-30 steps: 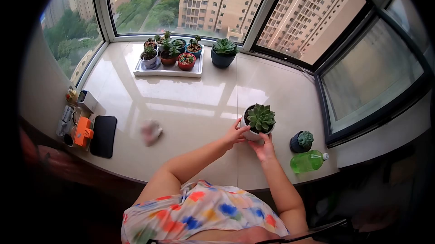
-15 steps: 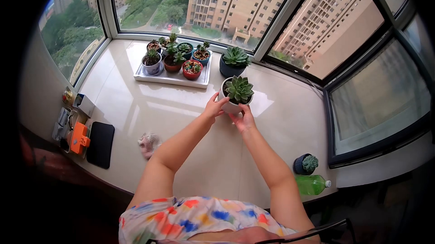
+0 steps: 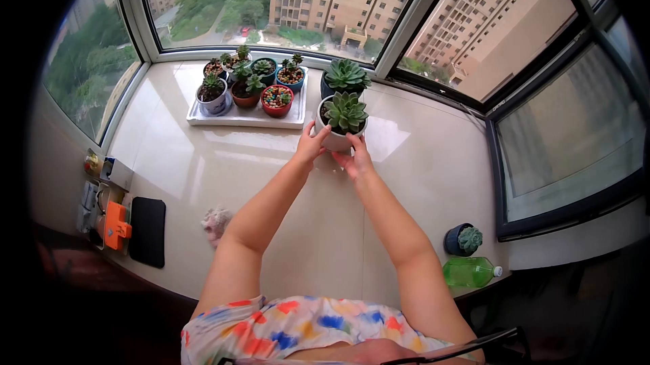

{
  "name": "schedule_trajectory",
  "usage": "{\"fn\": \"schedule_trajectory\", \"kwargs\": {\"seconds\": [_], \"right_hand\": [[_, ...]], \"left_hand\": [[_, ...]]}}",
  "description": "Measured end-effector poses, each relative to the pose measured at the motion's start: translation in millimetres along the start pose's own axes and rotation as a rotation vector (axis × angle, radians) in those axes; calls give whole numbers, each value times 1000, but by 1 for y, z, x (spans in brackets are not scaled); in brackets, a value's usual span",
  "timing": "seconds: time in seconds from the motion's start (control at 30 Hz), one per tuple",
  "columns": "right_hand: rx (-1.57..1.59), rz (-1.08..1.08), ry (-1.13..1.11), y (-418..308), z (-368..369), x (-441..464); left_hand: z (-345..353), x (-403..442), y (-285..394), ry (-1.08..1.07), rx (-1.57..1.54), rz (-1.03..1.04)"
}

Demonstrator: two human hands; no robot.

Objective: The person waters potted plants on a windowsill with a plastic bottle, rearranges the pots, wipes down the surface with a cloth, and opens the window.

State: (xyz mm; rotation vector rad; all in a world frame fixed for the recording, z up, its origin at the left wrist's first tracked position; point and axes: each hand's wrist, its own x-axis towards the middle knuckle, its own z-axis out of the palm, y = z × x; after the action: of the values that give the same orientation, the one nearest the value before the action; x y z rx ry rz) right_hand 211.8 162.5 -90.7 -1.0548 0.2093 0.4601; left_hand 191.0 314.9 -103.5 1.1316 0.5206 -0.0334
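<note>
A white pot with a green rosette succulent is between my two hands. My left hand holds its left side, thumb on the front. From the right and below, my right hand grips the same pot, its thumb near the rim. Directly behind stands a dark pot with another succulent, partly hidden by the white one. Left of them, a white tray bears several small potted succulents, among them a red pot with colourful pebbles.
A small dark-potted succulent and a green bottle are at the right. A crumpled cloth lies left of my left forearm. Farther left are a black flat object, an orange item and a box. Windows border the sill.
Both hands have carried the white pot away from me and to the left, from the middle right of the sill to just in front of the dark pot. The view has shifted somewhat.
</note>
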Motion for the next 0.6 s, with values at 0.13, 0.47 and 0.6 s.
{"fn": "schedule_trajectory", "kwargs": {"seconds": [0.13,0.47,0.6], "right_hand": [[-58,38,-11,-7,-7,-23],[-97,72,48,-7,-124,-252],[128,-31,318,14,-203,-318]], "left_hand": [[-5,1,-14,-6,-43,-19],[25,-142,-106,-209,41,-84],[68,-176,-139,-401,220,-148]]}}
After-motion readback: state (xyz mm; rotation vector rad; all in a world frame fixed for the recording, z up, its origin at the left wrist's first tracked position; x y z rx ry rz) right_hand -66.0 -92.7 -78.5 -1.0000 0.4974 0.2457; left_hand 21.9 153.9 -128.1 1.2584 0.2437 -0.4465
